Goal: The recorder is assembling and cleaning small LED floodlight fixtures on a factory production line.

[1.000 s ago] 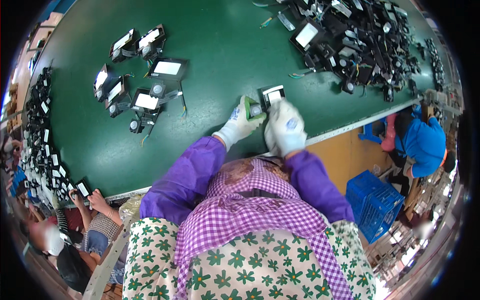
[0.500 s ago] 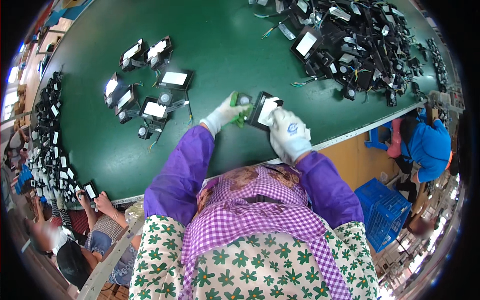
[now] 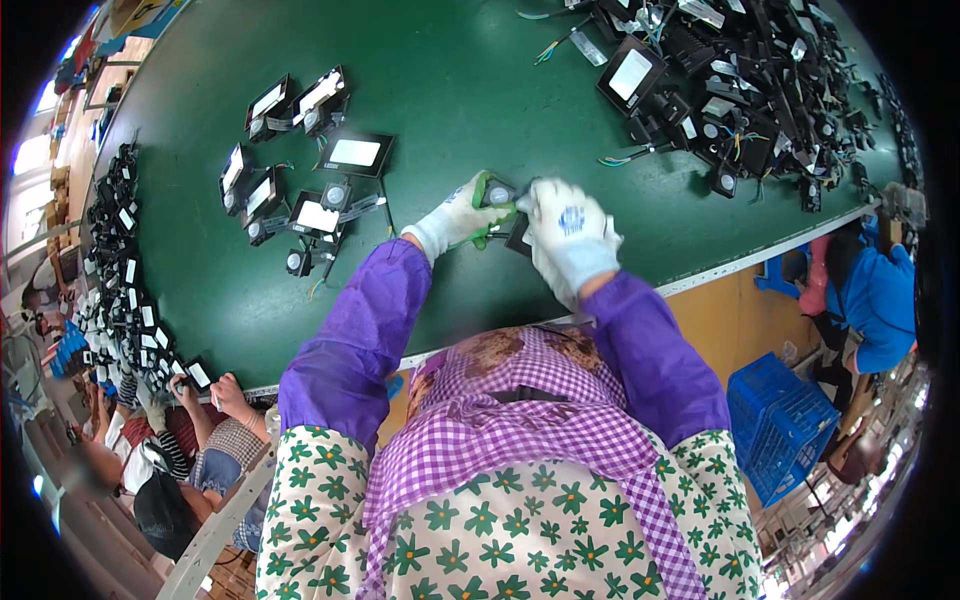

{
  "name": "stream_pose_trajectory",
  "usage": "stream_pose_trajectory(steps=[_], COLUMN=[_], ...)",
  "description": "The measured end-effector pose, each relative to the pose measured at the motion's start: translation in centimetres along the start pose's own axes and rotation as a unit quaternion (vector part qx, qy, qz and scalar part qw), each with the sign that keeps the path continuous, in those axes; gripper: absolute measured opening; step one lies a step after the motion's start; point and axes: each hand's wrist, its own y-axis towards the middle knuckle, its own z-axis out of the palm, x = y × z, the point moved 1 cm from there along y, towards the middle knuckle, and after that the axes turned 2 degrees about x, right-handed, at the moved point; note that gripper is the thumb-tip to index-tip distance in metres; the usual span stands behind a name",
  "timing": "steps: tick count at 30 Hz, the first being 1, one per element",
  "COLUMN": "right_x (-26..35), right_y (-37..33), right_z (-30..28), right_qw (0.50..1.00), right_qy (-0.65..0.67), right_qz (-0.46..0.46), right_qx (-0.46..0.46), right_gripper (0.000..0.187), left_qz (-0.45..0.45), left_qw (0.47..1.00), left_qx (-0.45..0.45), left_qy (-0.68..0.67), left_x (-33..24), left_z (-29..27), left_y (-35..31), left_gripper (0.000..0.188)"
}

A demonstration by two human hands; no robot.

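Note:
A small black floodlight with a round-domed motion sensor lies on the green table in front of me. My left hand, in a white glove with green on the fingers, grips the sensor end. Over the lamp's panel is my right hand, in a white glove with its fingers bent together close to the sensor. It covers most of the panel, and whatever its fingertips hold is hidden.
Several similar floodlights lie left of my hands. A large heap of floodlights with loose wires fills the far right. More are piled along the left edge, where people work. A blue crate stands below the table at right, near a person in blue.
My right hand has moved from the panel's right part up and left towards the sensor, now covering most of the panel. The left hand keeps its grip. The view has shifted slightly.

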Motion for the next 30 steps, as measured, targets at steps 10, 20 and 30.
stream_pose_trajectory(steps=[10, 20, 30], right_x=[1.4, -3.1, -3.7], right_y=[-0.3, -5.4, -6.0], right_z=[0.8, 1.6, -1.1], right_qw=[0.976, 0.993, 0.981], right_qy=[-0.090, 0.065, 0.124], right_qz=[-0.118, 0.047, 0.143], right_qx=[-0.160, -0.090, -0.034], right_gripper=[0.032, 0.026, 0.029], left_qz=[0.062, 0.058, 0.057], left_qw=[0.996, 0.966, 0.818], left_qx=[-0.068, -0.164, -0.486], left_qy=[0.004, -0.189, -0.303], left_x=[2.6, 2.0, 5.2], left_z=[0.7, -0.2, -15.8], left_y=[0.4, -0.1, -3.1], left_gripper=[0.045, 0.051, 0.037])
